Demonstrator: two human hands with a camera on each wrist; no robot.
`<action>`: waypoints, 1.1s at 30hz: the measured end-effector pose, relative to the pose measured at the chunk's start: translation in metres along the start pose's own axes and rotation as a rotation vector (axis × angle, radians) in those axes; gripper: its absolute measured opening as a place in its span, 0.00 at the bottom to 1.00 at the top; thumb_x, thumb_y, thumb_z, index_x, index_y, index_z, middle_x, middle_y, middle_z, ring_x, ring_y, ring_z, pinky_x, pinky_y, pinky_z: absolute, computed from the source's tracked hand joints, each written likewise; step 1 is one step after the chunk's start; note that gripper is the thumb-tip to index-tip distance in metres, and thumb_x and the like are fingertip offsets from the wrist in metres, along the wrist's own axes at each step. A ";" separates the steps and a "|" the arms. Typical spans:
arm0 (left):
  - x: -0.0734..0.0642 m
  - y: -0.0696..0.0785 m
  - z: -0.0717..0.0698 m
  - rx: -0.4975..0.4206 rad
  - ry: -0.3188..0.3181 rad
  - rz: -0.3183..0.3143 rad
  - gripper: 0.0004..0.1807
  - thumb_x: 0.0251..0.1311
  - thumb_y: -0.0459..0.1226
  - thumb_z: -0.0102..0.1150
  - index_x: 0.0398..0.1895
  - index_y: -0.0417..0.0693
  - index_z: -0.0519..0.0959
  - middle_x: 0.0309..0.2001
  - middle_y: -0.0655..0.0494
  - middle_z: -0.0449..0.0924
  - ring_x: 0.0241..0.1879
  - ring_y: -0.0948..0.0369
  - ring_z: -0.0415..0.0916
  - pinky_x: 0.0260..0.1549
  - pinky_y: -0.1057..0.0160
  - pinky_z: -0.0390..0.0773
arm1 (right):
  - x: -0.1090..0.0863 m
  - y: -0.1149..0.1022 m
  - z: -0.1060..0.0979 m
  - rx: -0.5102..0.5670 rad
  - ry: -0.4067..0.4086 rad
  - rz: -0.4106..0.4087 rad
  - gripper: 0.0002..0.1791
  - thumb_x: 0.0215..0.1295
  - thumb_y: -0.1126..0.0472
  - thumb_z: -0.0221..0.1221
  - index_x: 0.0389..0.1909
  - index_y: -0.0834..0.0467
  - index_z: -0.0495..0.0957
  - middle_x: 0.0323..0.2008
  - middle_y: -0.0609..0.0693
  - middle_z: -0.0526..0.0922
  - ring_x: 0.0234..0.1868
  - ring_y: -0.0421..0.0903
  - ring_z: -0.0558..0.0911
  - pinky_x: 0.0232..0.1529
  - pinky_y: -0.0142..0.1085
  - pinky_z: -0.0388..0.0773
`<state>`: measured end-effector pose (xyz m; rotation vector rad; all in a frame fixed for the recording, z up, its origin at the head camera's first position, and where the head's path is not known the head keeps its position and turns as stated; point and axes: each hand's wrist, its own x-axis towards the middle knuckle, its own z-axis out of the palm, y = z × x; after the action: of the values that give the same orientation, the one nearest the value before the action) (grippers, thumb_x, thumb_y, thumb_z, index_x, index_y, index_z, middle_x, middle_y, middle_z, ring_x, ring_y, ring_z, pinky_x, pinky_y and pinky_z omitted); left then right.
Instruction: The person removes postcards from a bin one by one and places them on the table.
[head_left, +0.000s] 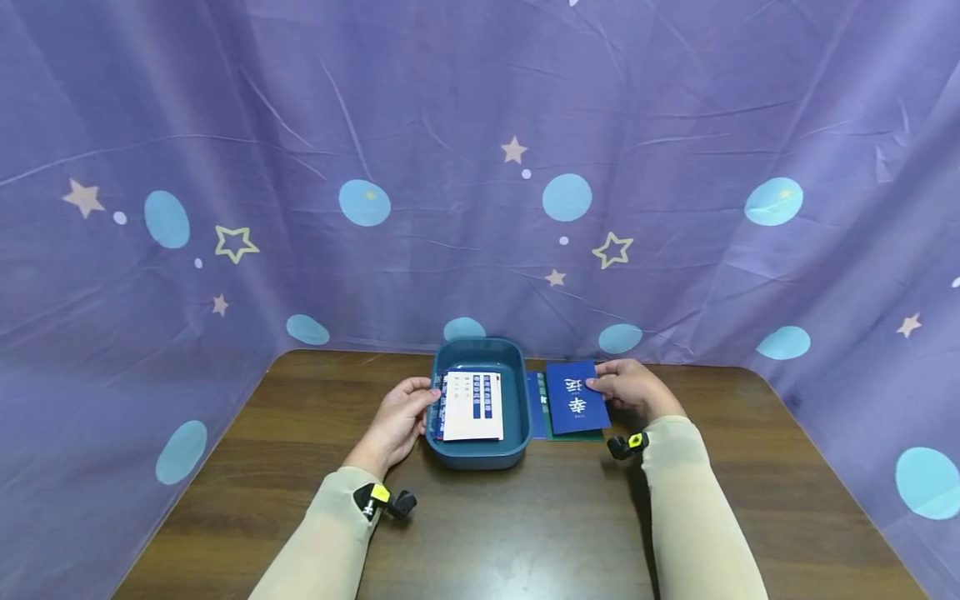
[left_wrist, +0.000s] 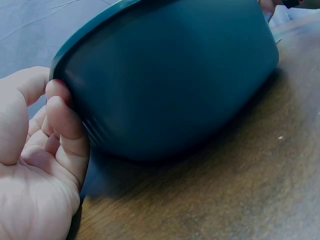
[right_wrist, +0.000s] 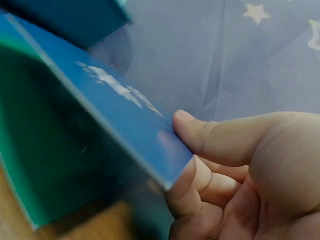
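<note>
My left hand grips the left rim of a teal plastic bin, thumb over the rim and fingers against the outer wall. In the left wrist view the bin's side fills most of the picture. Inside the bin lies a stack of cards, topped by a white lined card with blue printed blocks. My right hand pinches the right edge of a blue card with white characters, tilted above a green card. That green card lies on the table to the right of the bin.
Another blue card shows between the bin and the green card. The brown wooden table ends at a purple curtain with stars and dots, close behind the bin.
</note>
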<state>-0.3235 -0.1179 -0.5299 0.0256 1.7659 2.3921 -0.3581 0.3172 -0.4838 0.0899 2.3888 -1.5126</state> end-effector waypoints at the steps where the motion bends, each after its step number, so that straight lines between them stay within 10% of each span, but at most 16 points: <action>1: -0.001 0.000 -0.001 -0.002 0.003 0.001 0.12 0.80 0.28 0.61 0.59 0.42 0.72 0.27 0.62 0.79 0.19 0.68 0.68 0.16 0.73 0.70 | 0.001 0.002 0.001 -0.012 -0.004 -0.002 0.30 0.80 0.57 0.70 0.74 0.68 0.77 0.34 0.45 0.91 0.36 0.42 0.85 0.35 0.35 0.82; 19: -0.005 -0.001 -0.005 0.000 0.022 0.010 0.12 0.80 0.28 0.61 0.59 0.42 0.71 0.27 0.63 0.79 0.19 0.68 0.68 0.16 0.73 0.69 | 0.001 0.000 0.019 -0.363 0.130 -0.018 0.17 0.69 0.57 0.80 0.33 0.57 0.80 0.24 0.49 0.83 0.27 0.45 0.81 0.28 0.35 0.81; 26: -0.002 -0.002 -0.002 -0.013 0.021 0.019 0.12 0.80 0.27 0.60 0.58 0.41 0.71 0.27 0.63 0.79 0.19 0.68 0.67 0.16 0.73 0.69 | 0.004 -0.002 0.018 -0.354 0.180 0.021 0.25 0.66 0.57 0.82 0.51 0.65 0.79 0.46 0.59 0.83 0.38 0.51 0.87 0.36 0.41 0.93; 33: 0.000 -0.002 0.001 0.006 0.014 0.012 0.12 0.80 0.28 0.61 0.58 0.41 0.72 0.27 0.63 0.79 0.19 0.69 0.68 0.17 0.73 0.70 | -0.001 -0.008 0.015 -0.324 0.224 -0.140 0.16 0.72 0.57 0.76 0.47 0.63 0.82 0.32 0.51 0.83 0.33 0.46 0.82 0.33 0.36 0.81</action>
<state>-0.3236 -0.1162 -0.5311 0.0206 1.7842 2.4005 -0.3557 0.3005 -0.4825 0.0201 2.8416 -1.2029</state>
